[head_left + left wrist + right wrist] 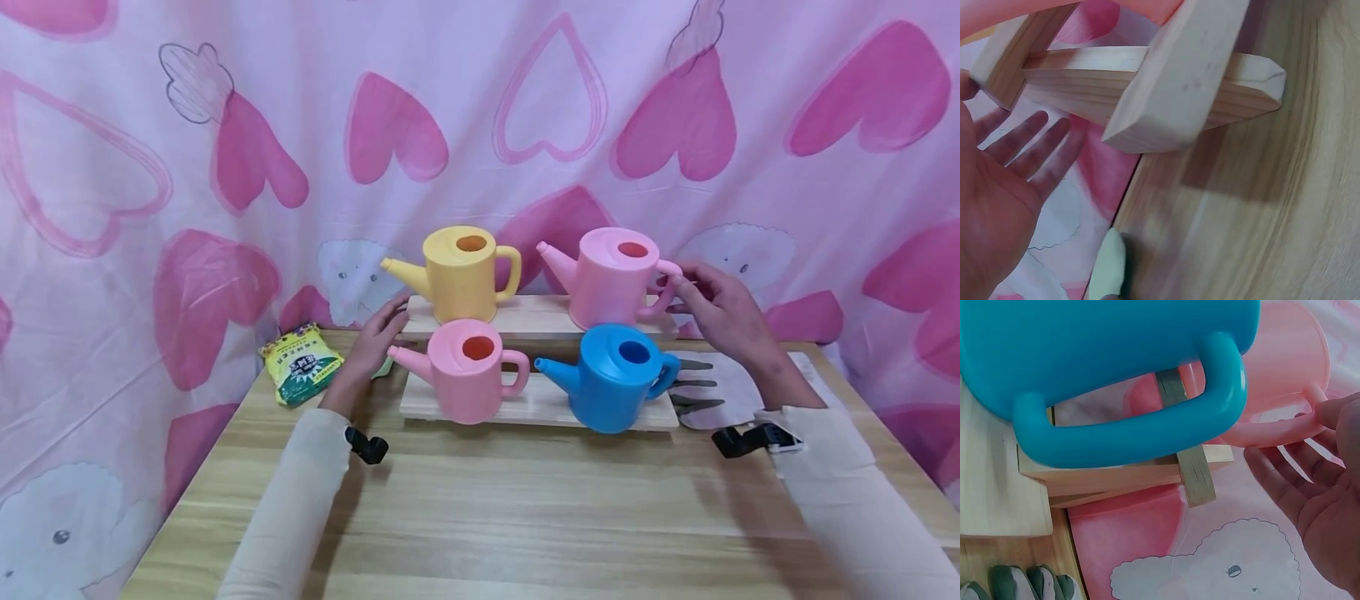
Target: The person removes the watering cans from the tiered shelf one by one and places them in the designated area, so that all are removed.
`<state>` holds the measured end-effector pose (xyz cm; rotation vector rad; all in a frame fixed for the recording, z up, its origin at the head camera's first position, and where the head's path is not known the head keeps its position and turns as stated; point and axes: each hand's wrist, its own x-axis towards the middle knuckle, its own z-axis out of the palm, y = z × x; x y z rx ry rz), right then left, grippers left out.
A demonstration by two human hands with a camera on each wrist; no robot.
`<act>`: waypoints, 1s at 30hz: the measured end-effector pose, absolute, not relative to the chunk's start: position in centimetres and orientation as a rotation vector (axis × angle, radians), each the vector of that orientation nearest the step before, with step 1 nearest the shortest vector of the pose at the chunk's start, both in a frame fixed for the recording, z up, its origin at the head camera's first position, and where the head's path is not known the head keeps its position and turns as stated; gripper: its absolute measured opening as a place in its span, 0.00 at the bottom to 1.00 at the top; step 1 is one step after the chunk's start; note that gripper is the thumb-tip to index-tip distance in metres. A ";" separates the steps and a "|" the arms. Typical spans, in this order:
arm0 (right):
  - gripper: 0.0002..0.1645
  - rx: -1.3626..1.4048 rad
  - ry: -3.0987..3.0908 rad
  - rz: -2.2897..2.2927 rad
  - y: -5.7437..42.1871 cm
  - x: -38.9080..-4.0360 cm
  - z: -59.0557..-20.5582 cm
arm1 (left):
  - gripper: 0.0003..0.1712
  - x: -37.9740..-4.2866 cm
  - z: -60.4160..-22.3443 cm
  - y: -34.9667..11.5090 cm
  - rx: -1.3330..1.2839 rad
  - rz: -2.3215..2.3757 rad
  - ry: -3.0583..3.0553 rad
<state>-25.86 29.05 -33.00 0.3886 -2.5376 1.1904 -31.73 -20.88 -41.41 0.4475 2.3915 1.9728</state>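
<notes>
A stepped wooden rack bears two planks. On its upper plank [536,313] stand a yellow watering can [459,283] at left and a pink watering can [609,287] at right. The lower plank [536,402] carries another pink watering can [463,379] and a blue watering can [609,387], whose handle fills much of the right wrist view. All spouts point left. My right hand [726,312] pinches the rear pink can's handle [1279,432] between thumb and fingers. At the upper plank's left end is my left hand [377,337], fingers mostly straight, fingertips right at the wood.
A yellow and green packet [303,367] lies left of the rack on the wooden table [480,517]. Light gloves with dark green fingers [697,387] lie at right, partly behind the blue can. A pink heart-patterned curtain [465,50] hangs close behind the rack.
</notes>
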 end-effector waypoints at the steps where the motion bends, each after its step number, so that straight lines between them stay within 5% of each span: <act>1: 0.26 0.381 -2.537 1.189 29.0 -25.9 -33.0 | 0.35 -31.7 -41.5 -20.8 0.445 1.982 2.393; 30: 0.28 0.332 -2.516 1.146 28.8 -26.1 -32.2 | 0.37 -31.5 -42.2 -20.2 0.357 1.973 2.395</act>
